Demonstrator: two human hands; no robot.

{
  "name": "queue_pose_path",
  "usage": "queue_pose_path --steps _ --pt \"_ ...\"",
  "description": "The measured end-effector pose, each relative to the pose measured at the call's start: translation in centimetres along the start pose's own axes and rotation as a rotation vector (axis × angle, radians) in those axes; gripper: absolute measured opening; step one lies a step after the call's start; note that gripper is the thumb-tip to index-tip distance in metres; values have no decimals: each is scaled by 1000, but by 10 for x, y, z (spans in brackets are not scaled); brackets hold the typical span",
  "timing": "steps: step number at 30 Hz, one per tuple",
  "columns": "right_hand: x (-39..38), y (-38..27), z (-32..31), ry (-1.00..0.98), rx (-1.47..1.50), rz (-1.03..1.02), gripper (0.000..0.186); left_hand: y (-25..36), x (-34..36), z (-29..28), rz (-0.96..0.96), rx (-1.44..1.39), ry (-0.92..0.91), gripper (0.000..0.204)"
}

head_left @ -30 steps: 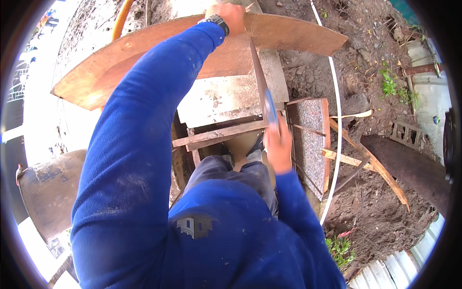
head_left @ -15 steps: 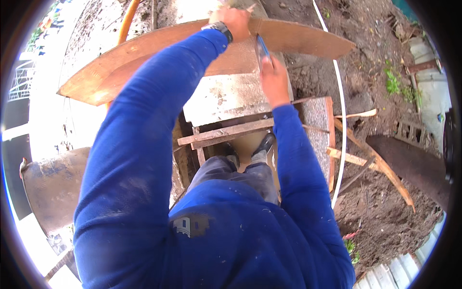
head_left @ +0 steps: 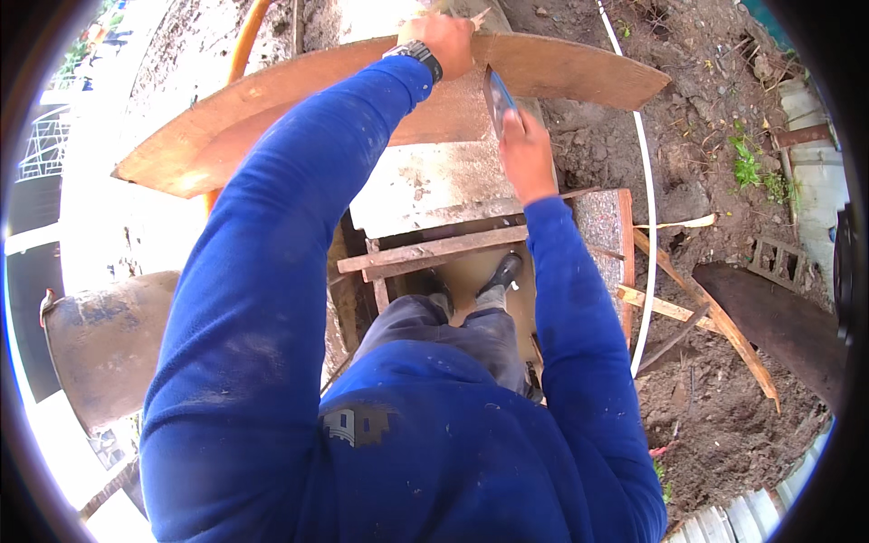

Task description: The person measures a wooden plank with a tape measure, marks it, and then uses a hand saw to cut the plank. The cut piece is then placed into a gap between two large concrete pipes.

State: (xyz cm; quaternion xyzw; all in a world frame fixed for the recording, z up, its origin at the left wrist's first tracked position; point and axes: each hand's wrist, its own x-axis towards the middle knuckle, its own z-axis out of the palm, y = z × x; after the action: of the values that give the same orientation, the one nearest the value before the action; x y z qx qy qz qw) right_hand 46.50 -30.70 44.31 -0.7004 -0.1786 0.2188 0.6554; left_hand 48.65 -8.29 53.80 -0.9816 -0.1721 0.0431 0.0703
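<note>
My left hand point(head_left: 444, 43), a watch at its wrist, is closed over the far edge of a long curved brown wooden board point(head_left: 579, 72). A pale pointed sliver point(head_left: 481, 18) sticks out just beyond its fingers; I cannot tell whether they hold it. Nearer to me and to the right, my right hand point(head_left: 527, 156) is closed around a narrow blue-and-grey bladed tool point(head_left: 498, 98). Its pointed tip is at the board, just right of my left hand. The grip hides the tool's handle, and its exact kind is unclear.
Below the board lies a pale concrete slab point(head_left: 416, 190). Wooden bars point(head_left: 434, 249) cross above the muddy water point(head_left: 466, 276) where my boots stand. A white hose point(head_left: 646, 208) and broken timber strips point(head_left: 724, 317) lie at right; a rusty drum point(head_left: 109, 344) stands at left.
My right hand has shifted slightly right and nearer to me with the bladed tool, whose flat side now shows more. My left hand keeps its hold on the board.
</note>
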Motion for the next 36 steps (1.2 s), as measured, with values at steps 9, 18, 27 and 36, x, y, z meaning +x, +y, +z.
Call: queue_pose_path --steps 9,18,27,36 --pt "-164 13 -32 -25 151 187 53 -9 27 -1 -13 -16 -42 47" --pt "-102 21 -32 28 179 118 50 -4 15 -11 -3 -24 -48 47" --pt "-68 15 -15 13 -74 33 46 -9 24 -4 7 -27 -60 48" --pt "-163 -24 -61 -44 14 182 55 1 8 -13 -3 -66 -78 44"
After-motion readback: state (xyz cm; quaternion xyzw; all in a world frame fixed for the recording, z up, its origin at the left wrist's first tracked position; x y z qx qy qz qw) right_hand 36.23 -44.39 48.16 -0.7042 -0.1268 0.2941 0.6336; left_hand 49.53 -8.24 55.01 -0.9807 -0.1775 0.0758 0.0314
